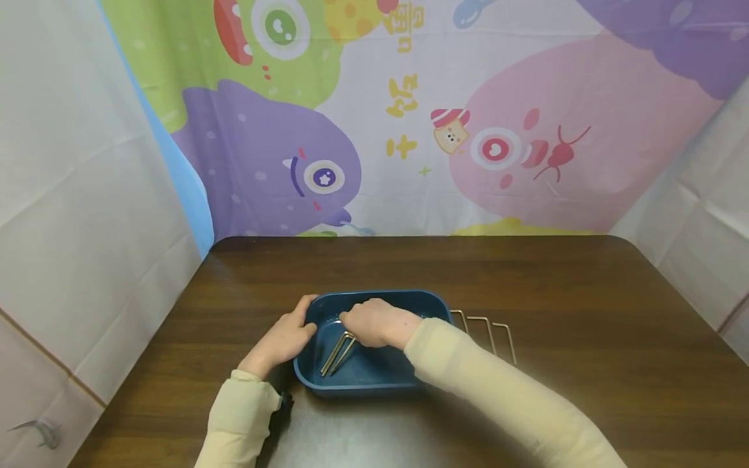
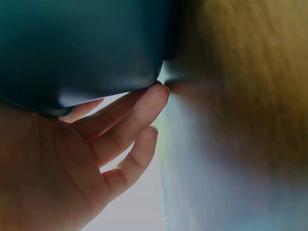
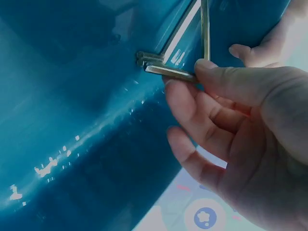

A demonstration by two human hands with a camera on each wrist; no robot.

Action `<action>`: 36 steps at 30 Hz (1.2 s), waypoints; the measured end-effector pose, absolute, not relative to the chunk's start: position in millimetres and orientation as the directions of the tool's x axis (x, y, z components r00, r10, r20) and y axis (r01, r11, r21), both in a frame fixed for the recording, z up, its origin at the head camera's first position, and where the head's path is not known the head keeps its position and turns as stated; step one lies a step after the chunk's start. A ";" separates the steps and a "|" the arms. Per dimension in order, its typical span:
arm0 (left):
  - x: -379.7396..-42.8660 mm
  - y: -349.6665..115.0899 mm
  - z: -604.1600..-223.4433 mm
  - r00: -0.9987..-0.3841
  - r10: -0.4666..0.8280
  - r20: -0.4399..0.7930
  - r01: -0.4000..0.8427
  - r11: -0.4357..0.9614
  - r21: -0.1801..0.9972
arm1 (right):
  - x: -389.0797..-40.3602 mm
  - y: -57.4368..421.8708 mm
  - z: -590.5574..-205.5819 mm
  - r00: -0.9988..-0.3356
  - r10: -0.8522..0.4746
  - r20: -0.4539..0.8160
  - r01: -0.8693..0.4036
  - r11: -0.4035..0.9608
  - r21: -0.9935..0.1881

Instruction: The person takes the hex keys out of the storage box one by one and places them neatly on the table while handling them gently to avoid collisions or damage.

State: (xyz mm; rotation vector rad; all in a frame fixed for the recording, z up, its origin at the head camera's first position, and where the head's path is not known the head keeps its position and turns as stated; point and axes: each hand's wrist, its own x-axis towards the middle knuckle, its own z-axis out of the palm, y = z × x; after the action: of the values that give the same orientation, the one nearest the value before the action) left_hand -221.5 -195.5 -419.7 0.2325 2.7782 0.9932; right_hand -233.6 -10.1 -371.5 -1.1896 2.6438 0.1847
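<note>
A blue rectangular basin [image 1: 363,388] with rounded corners stands on the table. My left hand [image 1: 287,335] holds its left end, thumb over the rim and fingers along the outside wall; the left wrist view shows those fingers [image 2: 151,103] against the basin's outer side. Inside the basin, my right hand [image 1: 374,323] pinches a bent gold metal rod [image 3: 171,72] between thumb and forefinger. Long straight legs of gold metal [image 1: 336,354] slant down from that hand toward the basin floor. Part of the basin's right side is hidden behind my right forearm.
Several bent gold rods [image 1: 506,325] lie or stick out just right of the basin, partly covered by my right sleeve [image 1: 497,390]. The brown wooden table [image 1: 573,279] ends at a cartoon-printed curtain [image 1: 404,195] behind. White panels [image 1: 88,227] stand on both sides.
</note>
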 end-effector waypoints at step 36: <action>-220.9 -194.4 -419.2 -0.970 0.195 -0.143 0.059 0.763 0.644 | -219.3 -3.5 -348.1 -0.497 -0.862 -0.106 -0.867 0.498 0.019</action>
State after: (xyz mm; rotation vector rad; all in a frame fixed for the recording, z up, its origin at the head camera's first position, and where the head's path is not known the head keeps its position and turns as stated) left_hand -220.9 -194.4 -419.2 0.2012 2.7572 0.9977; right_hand -219.3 -3.5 -348.1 -1.5309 2.6463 0.1067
